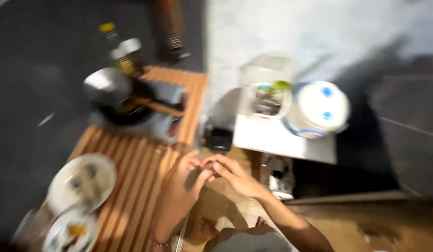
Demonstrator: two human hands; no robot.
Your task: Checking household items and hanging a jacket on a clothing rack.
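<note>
The picture is blurred by motion. My left hand (179,186) and my right hand (235,175) meet in front of me, fingertips touching, just off the right edge of a slatted wooden table (132,182). Whether anything small sits between the fingers cannot be made out. Below the hands I see my feet on a wooden floor.
On the wooden table stand a dark pan (116,100) with a wooden utensil, jars (125,56) behind it, and two white plates (83,182) with food at the near left. To the right, a white shelf (281,140) carries a clear container (267,88) and a white lidded tub (319,109).
</note>
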